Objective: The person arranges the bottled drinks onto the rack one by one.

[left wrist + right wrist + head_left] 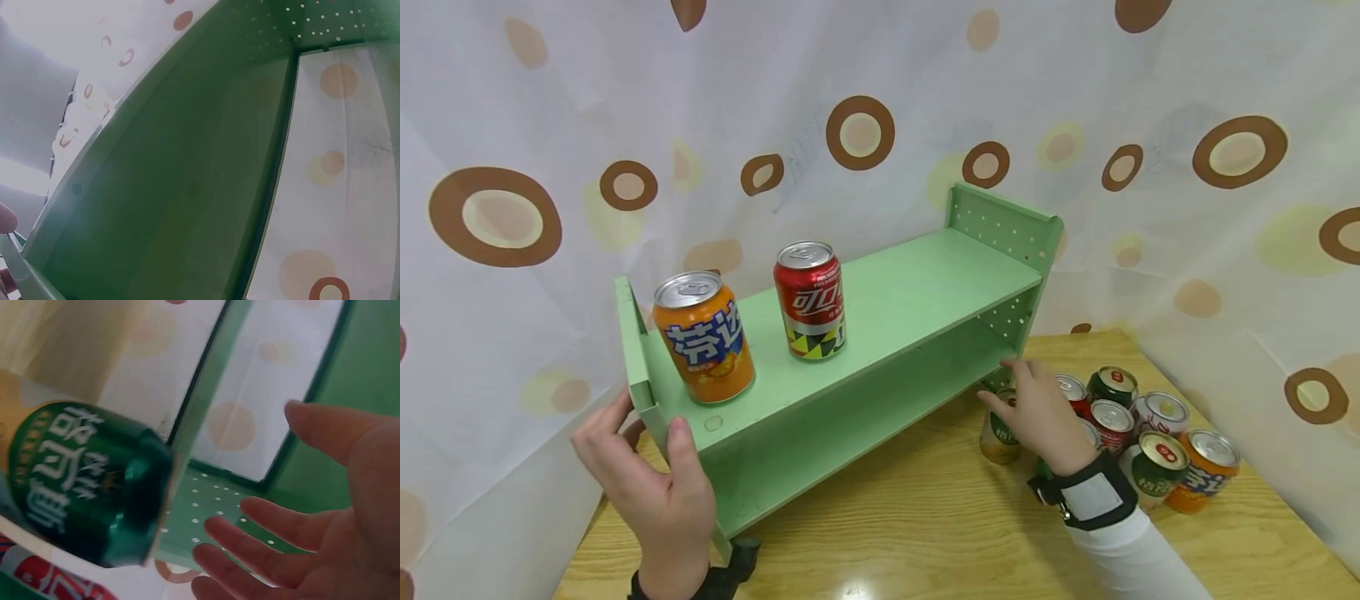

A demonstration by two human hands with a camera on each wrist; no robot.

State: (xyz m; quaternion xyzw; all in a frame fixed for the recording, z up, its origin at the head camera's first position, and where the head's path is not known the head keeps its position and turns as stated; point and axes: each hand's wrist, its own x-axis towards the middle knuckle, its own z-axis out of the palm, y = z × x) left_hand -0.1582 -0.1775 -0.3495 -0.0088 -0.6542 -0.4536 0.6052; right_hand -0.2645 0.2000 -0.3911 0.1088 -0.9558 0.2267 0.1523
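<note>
My left hand [651, 492] grips the left end of a green two-tier metal shelf [910, 283], the thumb at the front and the fingers round the outer side. On the top tier, near that end, an orange Fanta can [706, 342] and a red cola can [811, 304] stand upright. By the shelf's right end my right hand [1045, 412] reaches over a green-and-gold can [997, 442]. Its fingers are spread and hold nothing. In the right wrist view this green can [94, 481] is apart from the fingers [262, 544].
A cluster of several cans, including a red can [1111, 423], a green-topped can [1156, 471] and an orange can [1208, 475], stands on the wooden table [910, 533] at right. A patterned sheet [880, 200] hangs behind the shelf.
</note>
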